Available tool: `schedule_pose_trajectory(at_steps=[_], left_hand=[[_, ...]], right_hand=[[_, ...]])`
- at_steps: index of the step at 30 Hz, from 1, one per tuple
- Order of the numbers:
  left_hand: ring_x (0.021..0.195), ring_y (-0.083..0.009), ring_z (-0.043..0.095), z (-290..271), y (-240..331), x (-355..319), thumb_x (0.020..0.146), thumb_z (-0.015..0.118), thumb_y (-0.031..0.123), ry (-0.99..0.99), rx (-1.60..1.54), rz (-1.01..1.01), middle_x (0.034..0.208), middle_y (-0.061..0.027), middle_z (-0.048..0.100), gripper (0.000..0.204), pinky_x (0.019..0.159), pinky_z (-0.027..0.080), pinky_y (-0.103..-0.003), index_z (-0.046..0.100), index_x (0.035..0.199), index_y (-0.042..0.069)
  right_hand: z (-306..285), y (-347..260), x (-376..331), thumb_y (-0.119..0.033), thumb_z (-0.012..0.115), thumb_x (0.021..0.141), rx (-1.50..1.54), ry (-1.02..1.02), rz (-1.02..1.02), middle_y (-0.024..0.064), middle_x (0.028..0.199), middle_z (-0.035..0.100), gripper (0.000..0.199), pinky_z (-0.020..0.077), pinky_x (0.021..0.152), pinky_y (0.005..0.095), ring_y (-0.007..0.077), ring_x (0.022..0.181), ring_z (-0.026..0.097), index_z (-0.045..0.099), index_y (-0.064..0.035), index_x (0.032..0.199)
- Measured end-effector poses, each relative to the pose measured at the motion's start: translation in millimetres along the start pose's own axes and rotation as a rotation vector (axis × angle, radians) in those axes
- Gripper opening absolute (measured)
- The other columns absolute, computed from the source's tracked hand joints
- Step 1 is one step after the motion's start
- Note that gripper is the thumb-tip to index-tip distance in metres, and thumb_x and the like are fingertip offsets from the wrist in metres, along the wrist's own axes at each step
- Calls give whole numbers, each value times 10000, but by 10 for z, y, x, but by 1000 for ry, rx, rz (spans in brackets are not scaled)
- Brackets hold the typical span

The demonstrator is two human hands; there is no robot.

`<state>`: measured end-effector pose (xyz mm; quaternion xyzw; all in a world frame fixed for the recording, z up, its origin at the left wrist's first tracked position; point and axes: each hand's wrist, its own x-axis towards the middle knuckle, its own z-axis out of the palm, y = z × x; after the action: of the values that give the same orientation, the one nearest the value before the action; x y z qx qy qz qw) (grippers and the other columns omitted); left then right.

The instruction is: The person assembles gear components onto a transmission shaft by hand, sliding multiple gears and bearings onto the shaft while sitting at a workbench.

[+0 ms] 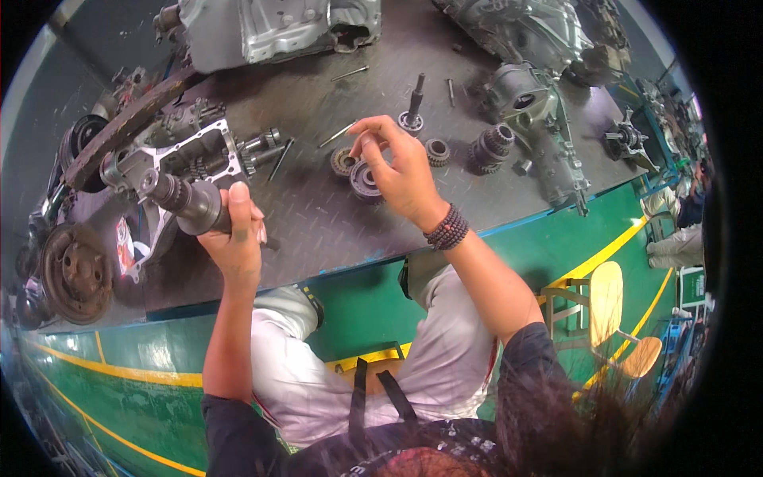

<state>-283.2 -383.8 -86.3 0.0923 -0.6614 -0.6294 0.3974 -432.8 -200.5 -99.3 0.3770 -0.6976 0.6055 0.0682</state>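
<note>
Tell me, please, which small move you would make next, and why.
Perhaps use the right hand to grip the round metal part near it, since the left hand holds the metal shaft while nothing shows in the right's grasp.

Left hand [236,253] and right hand [412,179] both bare. Right wrist: dark beaded bracelet [449,228], several rows. Sleeves [529,362] short, dark. Top [457,432] dark, small white print. 2 narrow black straps [358,409] at front. Trousers [296,389] pale grey-white, loose, thin red side trim [491,366].
</note>
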Motion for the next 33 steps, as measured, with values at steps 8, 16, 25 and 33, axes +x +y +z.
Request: schedule_pose_trajectory(at_steps=[8,16,25,33], left_hand=[[384,-77,382,24,6,63,1014,577,243,35,-33,-4,499,-2,423,417,386,333,-253,484,655,53],[368,-96,385,-37,26,99,964,628,266,74,-44,-42,493,-15,433,438,386,363,-267,489,608,52],[365,-81,384,-38,20,105,988,597,269,37,-35,-66,477,-10,441,451,372,318,-254,516,607,41],[368,-76,347,-31,41,124,989,569,257,17,-34,-80,472,2,409,449,391,304,-247,472,593,69]], right_hand=[[1,12,-2,-64,542,976,-29,1,0,71,825,685,128,521,713,295,163,762,665,615,-56,1081],[27,-16,1,-59,536,983,21,-10,53,65,824,696,134,521,725,284,144,776,670,617,-43,1089],[32,4,-4,-65,540,981,-15,-5,14,65,819,698,143,510,711,279,147,756,666,624,-37,1094],[8,9,3,-58,532,976,-40,-1,-7,66,818,695,148,512,713,281,153,753,665,624,-37,1090]])
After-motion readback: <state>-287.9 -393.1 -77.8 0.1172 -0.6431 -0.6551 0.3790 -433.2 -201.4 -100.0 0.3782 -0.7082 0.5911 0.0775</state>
